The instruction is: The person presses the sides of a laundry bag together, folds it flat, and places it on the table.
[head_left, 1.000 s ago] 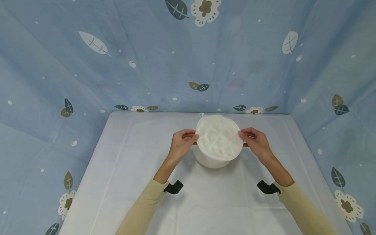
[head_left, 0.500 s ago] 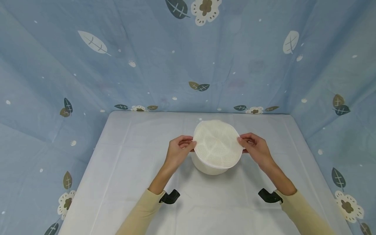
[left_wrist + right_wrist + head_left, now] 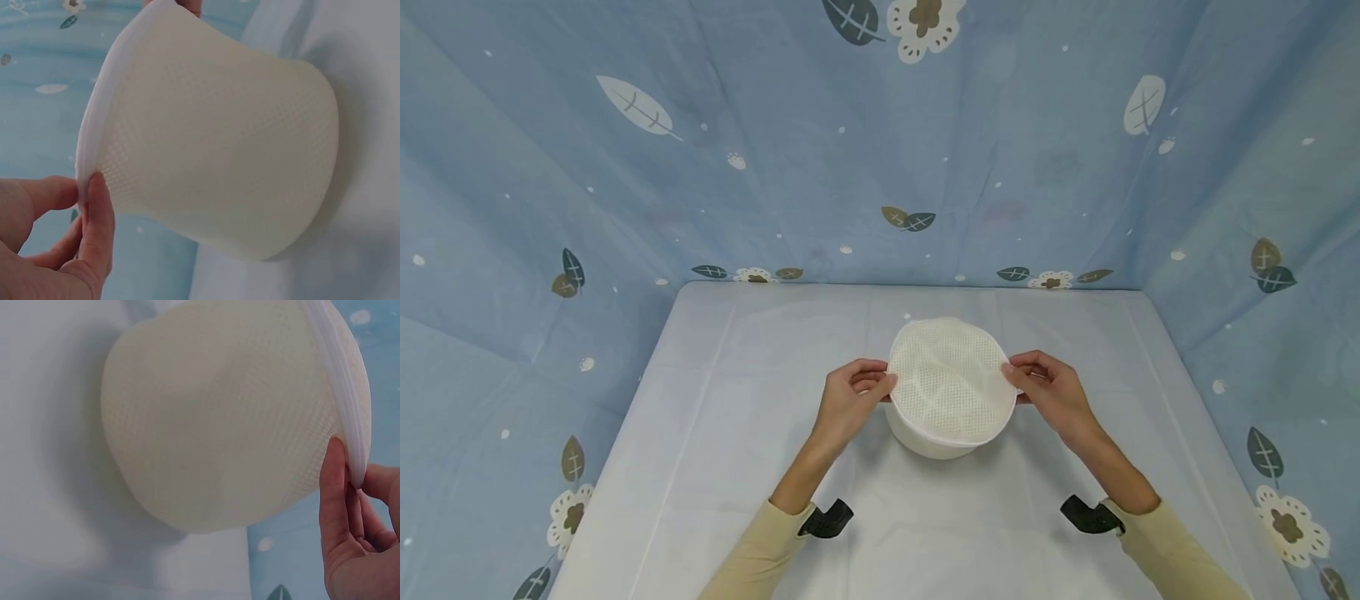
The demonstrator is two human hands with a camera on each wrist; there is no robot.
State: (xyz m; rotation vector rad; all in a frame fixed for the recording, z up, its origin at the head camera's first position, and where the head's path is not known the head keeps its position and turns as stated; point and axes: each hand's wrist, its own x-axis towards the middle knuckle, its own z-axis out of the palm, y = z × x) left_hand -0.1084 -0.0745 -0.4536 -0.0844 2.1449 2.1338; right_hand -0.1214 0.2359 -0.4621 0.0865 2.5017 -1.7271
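Note:
A round, cream mesh laundry bag (image 3: 952, 382) with white edging is held between both hands, its flat mesh top tilted toward me. My left hand (image 3: 847, 400) pinches the rim on the left, thumb on top and fingers beneath. On the opposite side, the rim is pinched by my right hand (image 3: 1051, 392) in the same way. In the left wrist view the mesh side wall (image 3: 231, 137) bulges out below the white edging (image 3: 94, 119). The right wrist view shows white edging (image 3: 340, 381) between thumb and fingers. Whether the bag's bottom touches the table cannot be told.
A white cloth covers the table (image 3: 760, 350). Blue curtain fabric (image 3: 775, 167) with leaf and flower prints stands behind it and along both sides. Each sleeve cuff carries a black wrist device, one by the left cuff (image 3: 827, 519) and one by the right cuff (image 3: 1090, 515).
Both hands have drawn the mesh laundry bag nearer to me and slightly to the left. The pinch on each side of the rim stays the same.

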